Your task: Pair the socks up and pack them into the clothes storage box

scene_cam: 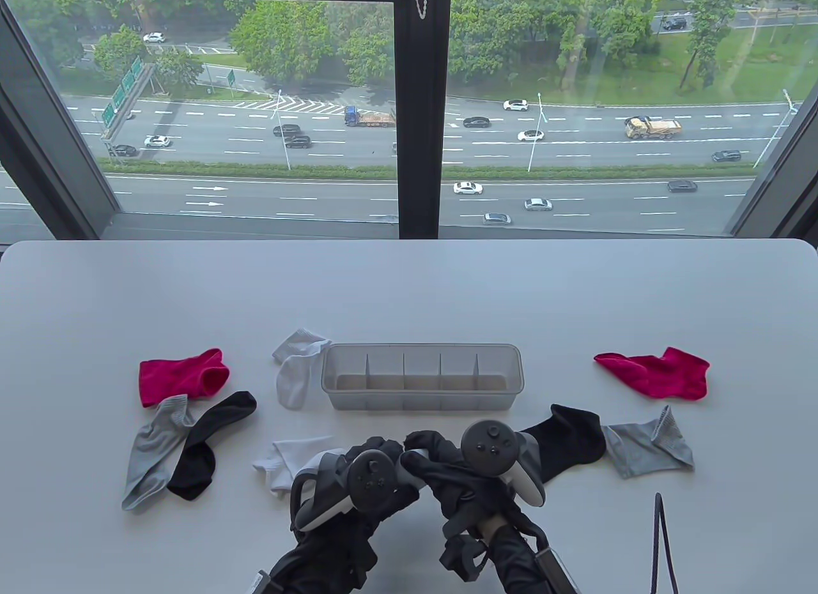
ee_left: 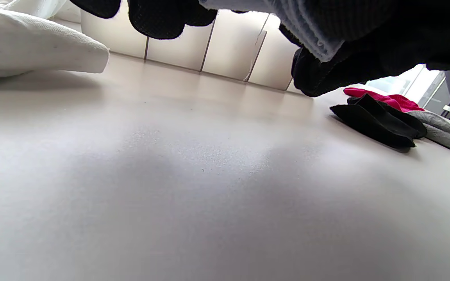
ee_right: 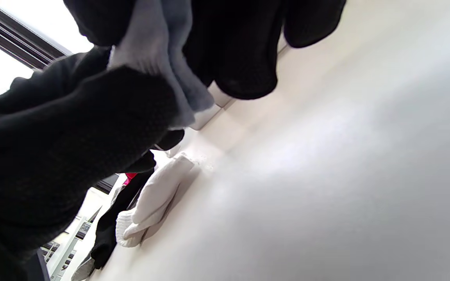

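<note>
Both gloved hands meet near the table's front edge, just before the clear divided storage box (scene_cam: 422,399). My left hand (scene_cam: 378,450) and right hand (scene_cam: 427,448) pinch white ribbed sock cloth (scene_cam: 412,456) between them; it also shows as white cloth (ee_left: 303,27) and white cloth (ee_right: 158,54). A white sock (scene_cam: 284,463) lies by my left hand and runs under it. Another white sock (scene_cam: 294,377) lies at the box's left end. A red sock (scene_cam: 179,377), grey sock (scene_cam: 153,447) and black sock (scene_cam: 204,441) lie left. A black sock (scene_cam: 569,444), grey sock (scene_cam: 645,450) and red sock (scene_cam: 658,373) lie right.
The box's compartments hold nothing. A dark cable (scene_cam: 661,543) rises from the front edge at the right. Behind the white table (scene_cam: 409,287) stands a large window.
</note>
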The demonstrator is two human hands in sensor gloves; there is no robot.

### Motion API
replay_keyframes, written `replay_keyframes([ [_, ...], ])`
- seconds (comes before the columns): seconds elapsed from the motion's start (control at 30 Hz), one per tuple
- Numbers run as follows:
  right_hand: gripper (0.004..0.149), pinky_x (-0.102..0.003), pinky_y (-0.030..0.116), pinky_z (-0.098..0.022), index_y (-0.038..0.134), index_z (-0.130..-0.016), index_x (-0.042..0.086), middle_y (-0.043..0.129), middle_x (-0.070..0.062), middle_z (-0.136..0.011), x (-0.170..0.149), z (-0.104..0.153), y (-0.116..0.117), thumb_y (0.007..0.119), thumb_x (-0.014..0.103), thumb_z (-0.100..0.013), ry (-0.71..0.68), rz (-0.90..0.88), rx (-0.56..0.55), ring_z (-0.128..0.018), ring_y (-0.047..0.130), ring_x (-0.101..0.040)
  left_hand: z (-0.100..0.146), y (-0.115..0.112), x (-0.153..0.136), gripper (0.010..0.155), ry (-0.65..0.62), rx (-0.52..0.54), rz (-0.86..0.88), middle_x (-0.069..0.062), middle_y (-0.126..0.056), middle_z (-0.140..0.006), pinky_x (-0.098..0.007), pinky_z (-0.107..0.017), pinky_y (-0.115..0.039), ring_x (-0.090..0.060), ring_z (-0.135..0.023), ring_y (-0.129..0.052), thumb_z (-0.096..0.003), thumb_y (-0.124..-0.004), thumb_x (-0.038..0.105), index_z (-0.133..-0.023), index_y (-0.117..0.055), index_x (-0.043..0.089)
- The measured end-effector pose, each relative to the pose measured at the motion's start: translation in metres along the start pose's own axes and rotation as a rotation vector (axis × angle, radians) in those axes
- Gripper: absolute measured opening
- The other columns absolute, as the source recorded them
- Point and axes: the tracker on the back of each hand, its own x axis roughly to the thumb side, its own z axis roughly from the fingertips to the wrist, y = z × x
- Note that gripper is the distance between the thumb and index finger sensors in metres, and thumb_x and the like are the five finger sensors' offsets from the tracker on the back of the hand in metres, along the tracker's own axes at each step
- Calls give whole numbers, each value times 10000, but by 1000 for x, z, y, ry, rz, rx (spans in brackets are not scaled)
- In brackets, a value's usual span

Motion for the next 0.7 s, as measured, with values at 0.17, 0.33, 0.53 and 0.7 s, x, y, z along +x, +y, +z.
replay_keyframes([
  [0.17,598,-648,522,-725,497,-1088,214,758,-151,-998,4,-2,7,689,435,-567,-28,16,107,-921,732,-393,1,3,-3,586,14,-9,-4,-187,-891,-784,-610,-603,-740,-373,-679,-967,-478,-755,481,-884,-719,60],
  [0.33,522,-614,574,-722,603,-1044,238,804,-145,-948,5,-3,4,734,393,-563,-28,-3,72,-825,833,-329,3,4,-4,634,8,17,21,-198,-909,-772,-617,-590,-743,-391,-663,-975,-493,-715,524,-924,-716,59],
  [0.53,507,-558,656,-688,582,-1021,165,889,-130,-791,0,0,-2,652,420,-589,21,-18,-23,-650,921,-253,3,-3,10,832,-29,27,-80,-223,-575,-1075,-662,-702,-592,-464,-946,-712,-485,-686,561,-1091,-371,85],
  [0.7,611,-616,579,-711,498,-1088,210,832,-155,-876,-2,-2,-3,696,447,-560,-34,-136,99,-774,849,-326,5,4,7,650,-39,72,-34,-120,-897,-654,-538,-452,-825,-271,-463,-982,-463,-761,478,-940,-649,51],
])
